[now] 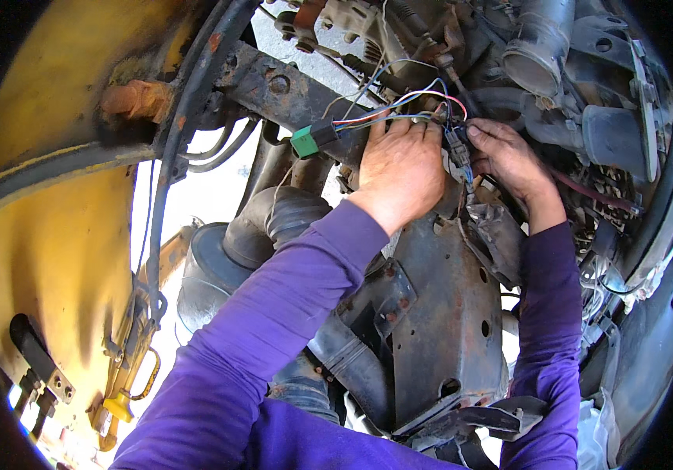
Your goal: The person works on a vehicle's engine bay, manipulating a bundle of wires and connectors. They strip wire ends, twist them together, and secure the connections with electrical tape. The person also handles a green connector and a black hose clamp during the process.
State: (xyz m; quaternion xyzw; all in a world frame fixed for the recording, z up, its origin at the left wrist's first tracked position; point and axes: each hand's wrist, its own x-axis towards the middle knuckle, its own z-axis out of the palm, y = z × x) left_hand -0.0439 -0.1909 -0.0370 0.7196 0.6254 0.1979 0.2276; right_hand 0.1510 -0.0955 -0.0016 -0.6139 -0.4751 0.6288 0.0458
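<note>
My left hand (403, 166), in a purple sleeve, reaches into the vehicle's engine area with its back toward me. Its fingers curl down among thin coloured wires (430, 92), and the tips are hidden. Just to its right, my right hand (511, 159) is closed, thumb and fingertips pressed together at the same wire bundle. A grey wire connector (458, 147) hangs between the two hands. To the left of my left fingers, a green and black relay-like block (314, 139) sits at the end of several wires, beside the dark frame beam.
Below my hands runs a rusty metal frame rail (442, 313) with holes. A black ribbed hose (274, 223) joins a round canister (211, 266) at the left. A yellow body panel (54, 235) fills the far left. Pipes (540, 55) and hoses crowd the upper right.
</note>
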